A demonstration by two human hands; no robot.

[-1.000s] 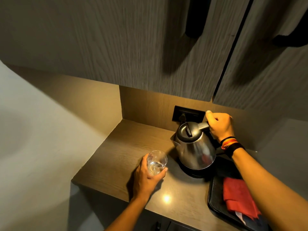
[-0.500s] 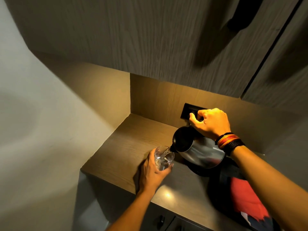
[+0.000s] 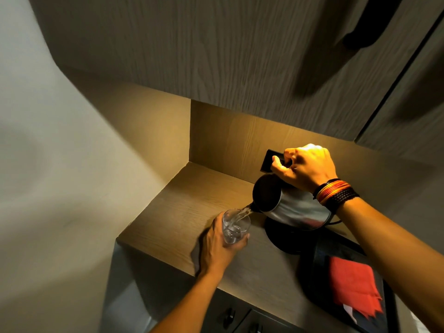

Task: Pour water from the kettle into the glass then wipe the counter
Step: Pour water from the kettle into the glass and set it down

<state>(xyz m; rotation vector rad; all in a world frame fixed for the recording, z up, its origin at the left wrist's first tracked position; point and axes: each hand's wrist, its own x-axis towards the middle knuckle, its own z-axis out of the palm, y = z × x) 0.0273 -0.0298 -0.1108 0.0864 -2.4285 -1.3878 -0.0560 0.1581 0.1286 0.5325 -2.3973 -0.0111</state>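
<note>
A steel kettle [image 3: 295, 207] is tipped hard to the left above its black base [image 3: 286, 239], with my right hand [image 3: 305, 168] closed around its handle. A stream of water runs from the spout into a clear glass [image 3: 234, 227]. The glass stands on the wooden counter [image 3: 192, 203], partly filled, and my left hand [image 3: 219, 246] wraps around its near side. A red cloth [image 3: 353, 284] lies folded on a black tray [image 3: 317, 272] at the right.
Wooden wall cabinets [image 3: 216, 56] hang low over the counter, with a dark handle [image 3: 360, 32] at upper right. A black wall socket [image 3: 269, 161] sits behind the kettle. A pale wall [image 3: 60, 164] closes the left side. Cupboard doors with knobs [image 3: 228, 316] lie below the counter edge.
My right hand has lifted the kettle off its base and tilted it left over the glass. Water now pours in. My left hand kept holding the glass.
</note>
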